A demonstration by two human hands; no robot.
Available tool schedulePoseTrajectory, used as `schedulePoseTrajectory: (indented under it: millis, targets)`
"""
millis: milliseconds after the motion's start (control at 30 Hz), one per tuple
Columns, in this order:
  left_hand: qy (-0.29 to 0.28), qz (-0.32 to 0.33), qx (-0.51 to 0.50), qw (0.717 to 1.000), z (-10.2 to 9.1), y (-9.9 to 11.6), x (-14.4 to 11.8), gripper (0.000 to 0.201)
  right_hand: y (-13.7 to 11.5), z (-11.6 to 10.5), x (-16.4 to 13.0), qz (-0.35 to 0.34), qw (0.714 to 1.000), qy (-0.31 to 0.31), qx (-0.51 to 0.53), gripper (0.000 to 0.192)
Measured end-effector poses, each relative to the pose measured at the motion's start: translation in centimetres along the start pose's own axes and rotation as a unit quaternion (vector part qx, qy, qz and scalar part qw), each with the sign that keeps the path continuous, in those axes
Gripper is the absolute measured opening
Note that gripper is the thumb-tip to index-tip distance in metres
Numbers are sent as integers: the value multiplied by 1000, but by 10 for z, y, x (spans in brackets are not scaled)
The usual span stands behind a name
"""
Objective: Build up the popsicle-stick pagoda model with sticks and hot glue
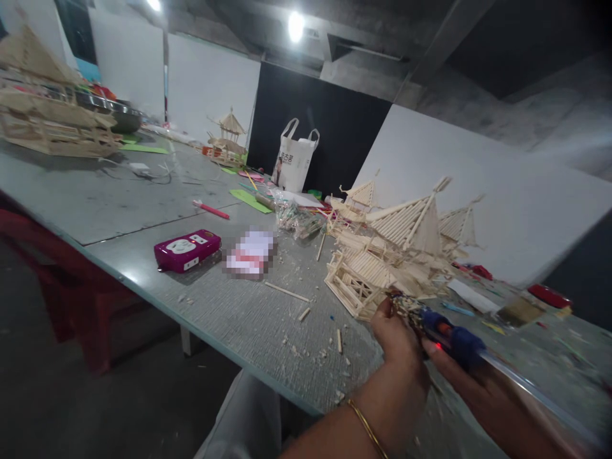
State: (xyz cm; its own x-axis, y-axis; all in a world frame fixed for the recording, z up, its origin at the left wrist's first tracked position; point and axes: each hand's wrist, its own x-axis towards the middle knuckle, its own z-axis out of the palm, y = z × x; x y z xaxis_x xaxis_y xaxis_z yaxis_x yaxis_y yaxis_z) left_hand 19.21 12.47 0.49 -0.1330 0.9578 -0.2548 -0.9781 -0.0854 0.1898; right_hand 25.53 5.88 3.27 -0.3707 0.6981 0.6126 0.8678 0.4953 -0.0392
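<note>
A blue glue gun (452, 335) with an orange part and a small red light is gripped in my right hand (459, 373). From its rear a long clear glue stick (535, 382) runs toward the lower right. Its crusted front end points at the near corner of a wooden-stick pavilion model (363, 274). My left hand (399, 335), below a gold bracelet, is closed at that corner beside the nozzle. What its fingertips pinch is hidden. The model has pitched stick roofs, railings and several tiers.
Loose sticks (287, 292) and scraps litter the grey table (229, 319). Left of them lie a blurred packet (251, 254), a purple power strip (187, 250) and a red pen (211, 209). Behind stand a white bag (294, 162) and other models (52, 121). A red chair (81, 280) stands left.
</note>
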Motion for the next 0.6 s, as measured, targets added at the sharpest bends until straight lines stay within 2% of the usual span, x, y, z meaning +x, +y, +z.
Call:
schedulePoseTrajectory:
  millis: [100,233,367,600]
  targets:
    - [-13,-7,-18,1000,2,1,-2,17,-5,-2,3,-22,999,25,-14,47]
    - [-32,-30,-43,998,3,1,-1,16,-10,-5,6,-28,1000,11,4,40]
    - [-28,-35,-38,998,1,-1,1,19,-5,-1,3,-2,1000,2,5,41]
    - [-4,-3,3,1000,-2,-5,5,29,2,5,-1,29,999,-7,23,40]
